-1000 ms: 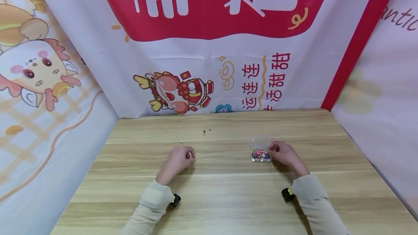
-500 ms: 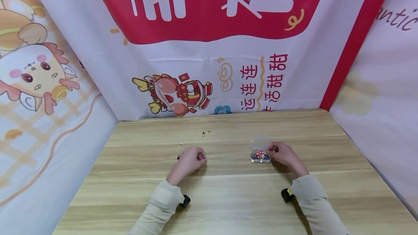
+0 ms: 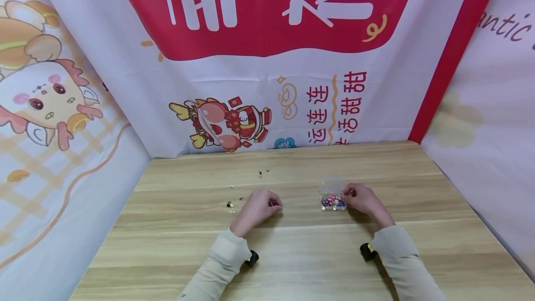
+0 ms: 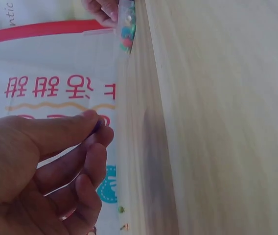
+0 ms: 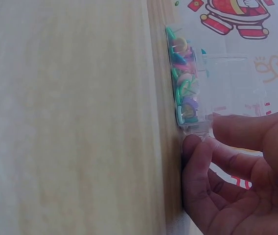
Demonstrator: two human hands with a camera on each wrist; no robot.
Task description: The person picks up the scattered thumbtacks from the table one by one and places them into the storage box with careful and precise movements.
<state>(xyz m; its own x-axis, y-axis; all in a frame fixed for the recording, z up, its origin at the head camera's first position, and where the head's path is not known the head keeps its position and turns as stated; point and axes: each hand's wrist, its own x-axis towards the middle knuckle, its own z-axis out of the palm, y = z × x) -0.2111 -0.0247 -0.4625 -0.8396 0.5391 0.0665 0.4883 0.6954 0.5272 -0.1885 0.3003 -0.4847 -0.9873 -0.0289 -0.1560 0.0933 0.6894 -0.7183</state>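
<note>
A small clear plastic box (image 3: pixel 333 208) of coloured thumbtacks stands on the table with its transparent lid (image 5: pixel 232 81) raised. My right hand (image 3: pixel 362 197) holds the box's right end between thumb and fingers. Left of the box, my left hand (image 3: pixel 261 206) is above the wood. Between its thumb and forefinger it pinches a tiny dark purple thumbtack (image 4: pixel 98 127), mostly covered by the fingertips. The other left fingers are curled loosely. Several loose thumbtacks (image 3: pixel 229 205) lie to the left of this hand.
Farther back on the wooden table (image 3: pixel 301 264) lie more loose thumbtacks (image 3: pixel 260 173). A printed cloth (image 3: pixel 267 73) hangs along the table's back edge, and other cloths hang at both sides. A black wrist camera (image 3: pixel 252 258) sits under each sleeve.
My left hand has moved right, towards the box, uncovering several loose thumbtacks on the wood behind it. The right hand stays at the box.
</note>
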